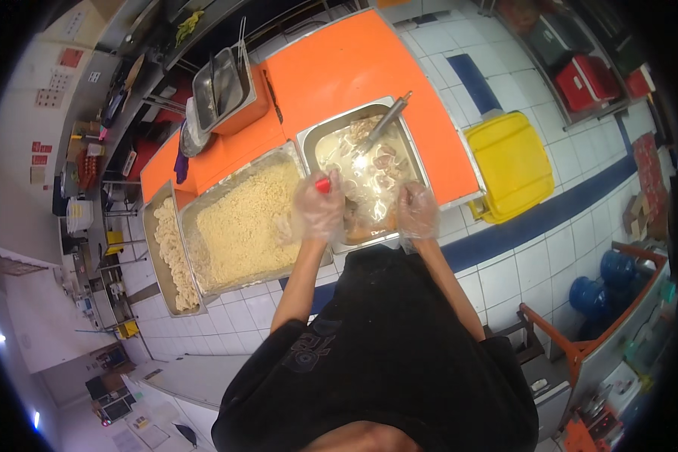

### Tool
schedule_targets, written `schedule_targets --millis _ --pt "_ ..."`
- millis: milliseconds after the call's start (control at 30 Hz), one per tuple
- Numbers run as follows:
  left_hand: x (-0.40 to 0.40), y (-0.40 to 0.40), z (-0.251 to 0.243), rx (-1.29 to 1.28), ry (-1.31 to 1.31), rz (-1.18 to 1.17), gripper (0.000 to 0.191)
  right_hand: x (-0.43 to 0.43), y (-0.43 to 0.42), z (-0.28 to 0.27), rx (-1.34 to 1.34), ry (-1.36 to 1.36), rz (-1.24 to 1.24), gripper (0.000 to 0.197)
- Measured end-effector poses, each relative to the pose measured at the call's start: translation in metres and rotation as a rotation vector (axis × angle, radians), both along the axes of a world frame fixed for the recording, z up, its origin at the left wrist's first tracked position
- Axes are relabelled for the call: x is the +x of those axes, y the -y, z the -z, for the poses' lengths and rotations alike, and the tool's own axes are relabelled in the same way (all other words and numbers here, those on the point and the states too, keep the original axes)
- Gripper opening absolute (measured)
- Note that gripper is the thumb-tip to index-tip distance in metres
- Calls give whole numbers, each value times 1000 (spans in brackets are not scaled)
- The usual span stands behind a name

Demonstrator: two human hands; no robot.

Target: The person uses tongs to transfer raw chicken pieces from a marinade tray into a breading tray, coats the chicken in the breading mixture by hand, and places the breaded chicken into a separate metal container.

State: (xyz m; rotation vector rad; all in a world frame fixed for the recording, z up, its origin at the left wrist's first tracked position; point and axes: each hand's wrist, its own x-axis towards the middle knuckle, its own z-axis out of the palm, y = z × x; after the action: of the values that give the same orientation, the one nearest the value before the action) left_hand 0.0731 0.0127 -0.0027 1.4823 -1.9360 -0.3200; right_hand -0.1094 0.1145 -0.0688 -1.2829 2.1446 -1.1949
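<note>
My left hand (318, 208), in a clear plastic glove, is closed around a red-ended object (322, 185); the rest of it is hidden. My right hand (418, 210), gloved the same way, is curled over the near right side of a steel pan (308, 137). Whether it holds anything is unclear. Pale liquid batter (333, 147) with pieces of raw meat (385, 161) fills this pan. A metal whisk (389, 117) leans across its far right rim. Left of my left hand, a second steel pan (294, 152) holds pale yellow crumbs (248, 220).
Coated pieces (172, 254) lie in a narrow pan (152, 226) at far left. Stacked steel containers (220, 90) stand on the orange tabletop (327, 62). A yellow lidded bin (508, 166) stands right of the table. Blue water jugs (587, 296) are farther right.
</note>
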Motion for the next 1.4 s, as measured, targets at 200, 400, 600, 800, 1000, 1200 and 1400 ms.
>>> schedule_targets --millis 200,400,600,800,1000,1200,1400 --pt "-25 40 -15 -66 -322 -56 49 1 -4 4 -87 -91 52 11" --pt "-27 30 -81 -49 -743 114 53 0 -6 -3 -141 -72 57 12" --pt "9 -1 -20 -183 -285 302 49 0 -3 -4 -130 -63 26 12" --pt "0 -17 -51 16 -539 109 40 -2 -4 -6 -4 -45 29 11" --pt "-23 34 23 -196 -29 121 36 2 -2 -6 -69 -79 12 11" --pt "-20 15 5 -345 -446 15 42 0 -4 -6 -1 -18 19 17" --pt "2 -17 -27 -59 -349 71 34 -1 -3 -4 5 -35 -23 17"
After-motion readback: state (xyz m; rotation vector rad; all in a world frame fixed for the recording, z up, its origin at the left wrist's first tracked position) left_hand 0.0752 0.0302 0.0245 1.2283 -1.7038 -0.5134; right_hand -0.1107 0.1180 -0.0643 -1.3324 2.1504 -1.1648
